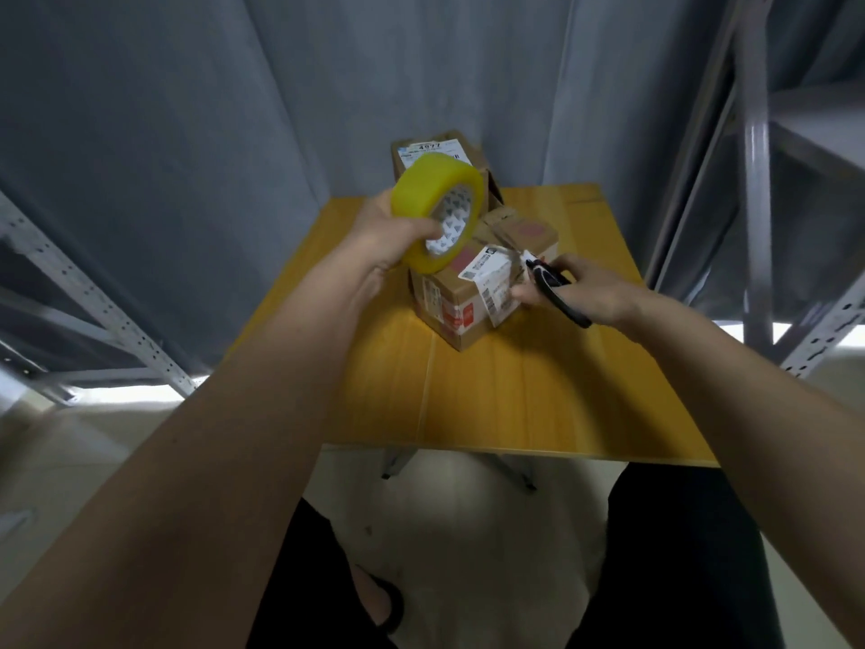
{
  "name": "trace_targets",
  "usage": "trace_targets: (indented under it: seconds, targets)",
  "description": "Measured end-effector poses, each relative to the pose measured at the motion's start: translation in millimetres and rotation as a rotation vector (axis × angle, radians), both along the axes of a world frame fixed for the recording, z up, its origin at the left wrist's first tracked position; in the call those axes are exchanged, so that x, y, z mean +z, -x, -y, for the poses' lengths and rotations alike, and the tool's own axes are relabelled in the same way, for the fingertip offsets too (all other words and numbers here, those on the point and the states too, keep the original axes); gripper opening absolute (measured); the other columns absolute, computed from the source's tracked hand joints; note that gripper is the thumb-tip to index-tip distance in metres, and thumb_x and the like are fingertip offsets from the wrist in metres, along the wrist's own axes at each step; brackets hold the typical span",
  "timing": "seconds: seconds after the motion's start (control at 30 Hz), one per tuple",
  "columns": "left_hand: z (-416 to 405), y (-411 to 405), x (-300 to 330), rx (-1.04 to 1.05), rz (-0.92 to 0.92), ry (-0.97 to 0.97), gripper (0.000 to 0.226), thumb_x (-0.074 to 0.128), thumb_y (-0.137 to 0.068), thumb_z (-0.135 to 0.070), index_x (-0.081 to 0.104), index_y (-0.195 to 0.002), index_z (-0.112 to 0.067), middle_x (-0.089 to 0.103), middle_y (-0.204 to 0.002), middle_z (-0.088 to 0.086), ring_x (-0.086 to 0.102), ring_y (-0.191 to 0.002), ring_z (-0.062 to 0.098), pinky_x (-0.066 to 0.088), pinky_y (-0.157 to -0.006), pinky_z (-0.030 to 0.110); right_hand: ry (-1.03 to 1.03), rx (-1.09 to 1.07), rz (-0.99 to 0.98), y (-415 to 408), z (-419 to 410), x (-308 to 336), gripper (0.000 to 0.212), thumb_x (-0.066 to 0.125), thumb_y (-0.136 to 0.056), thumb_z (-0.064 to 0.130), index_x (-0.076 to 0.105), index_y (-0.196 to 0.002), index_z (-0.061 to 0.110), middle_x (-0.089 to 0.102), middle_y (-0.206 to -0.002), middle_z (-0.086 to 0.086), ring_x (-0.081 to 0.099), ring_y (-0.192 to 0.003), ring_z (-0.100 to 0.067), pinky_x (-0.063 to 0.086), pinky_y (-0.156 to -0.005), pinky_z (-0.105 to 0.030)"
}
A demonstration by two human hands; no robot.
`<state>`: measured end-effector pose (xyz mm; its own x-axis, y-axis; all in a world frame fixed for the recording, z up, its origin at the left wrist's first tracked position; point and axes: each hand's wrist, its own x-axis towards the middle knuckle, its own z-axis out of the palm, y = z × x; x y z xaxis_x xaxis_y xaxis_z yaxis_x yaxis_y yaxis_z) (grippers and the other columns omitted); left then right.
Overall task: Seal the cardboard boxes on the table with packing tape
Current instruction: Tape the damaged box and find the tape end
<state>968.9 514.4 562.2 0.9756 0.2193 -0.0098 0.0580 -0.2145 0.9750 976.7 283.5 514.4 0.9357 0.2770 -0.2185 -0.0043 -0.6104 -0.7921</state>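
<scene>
My left hand [391,236] grips a yellow roll of packing tape [437,210], held in the air above the left side of the near cardboard box [472,297]. That box sits mid-table and carries white labels and red marks. My right hand [585,288] holds black-handled scissors [557,285] at the box's right edge, blades pointing toward the box top. A strip of clear tape seems to run from the roll to the box. A second cardboard box [472,154] with a white label stands behind, partly hidden by the roll.
The boxes stand on a small yellow wooden table [515,395]. Grey metal shelving frames rise at the left [93,320] and right [758,203], with a grey curtain behind. My legs and a foot show below the table's near edge.
</scene>
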Motion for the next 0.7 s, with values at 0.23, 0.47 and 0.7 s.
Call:
trace_targets:
  seconds: [0.23, 0.47, 0.7]
  targets:
    - [-4, 4, -6, -0.002, 0.073, 0.213, 0.047, 0.076, -0.076, -0.004, 0.06, -0.12, -0.011, 0.071, -0.106, 0.008, 0.069, -0.089, 0.018, 0.056, -0.07, 0.027, 0.216, 0.155, 0.116, -3, 6, 12, 0.086, 0.081, -0.064, 0.053, 0.045, -0.138, 0.027, 0.052, -0.136, 0.003, 0.049, -0.115, -0.016, 0.036, -0.095, -0.027]
    - [-8, 2, -15, 0.024, 0.057, 0.257, 0.048, 0.076, -0.078, -0.006, 0.06, -0.123, -0.006, 0.07, -0.112, 0.013, 0.068, -0.101, 0.026, 0.055, -0.09, 0.04, 0.496, 0.236, 0.251, -3, -8, 26, 0.089, 0.082, -0.06, 0.058, 0.047, -0.137, 0.028, 0.054, -0.136, 0.002, 0.05, -0.123, -0.024, 0.043, -0.101, -0.038]
    - [-10, -5, -20, 0.041, 0.077, 0.351, 0.049, 0.071, -0.075, 0.005, 0.059, -0.122, -0.003, 0.07, -0.109, 0.014, 0.069, -0.097, 0.025, 0.056, -0.082, 0.036, 0.59, 0.25, 0.314, -2, -21, 30, 0.094, 0.076, -0.057, 0.069, 0.046, -0.137, 0.029, 0.055, -0.135, 0.001, 0.05, -0.122, -0.025, 0.045, -0.098, -0.038]
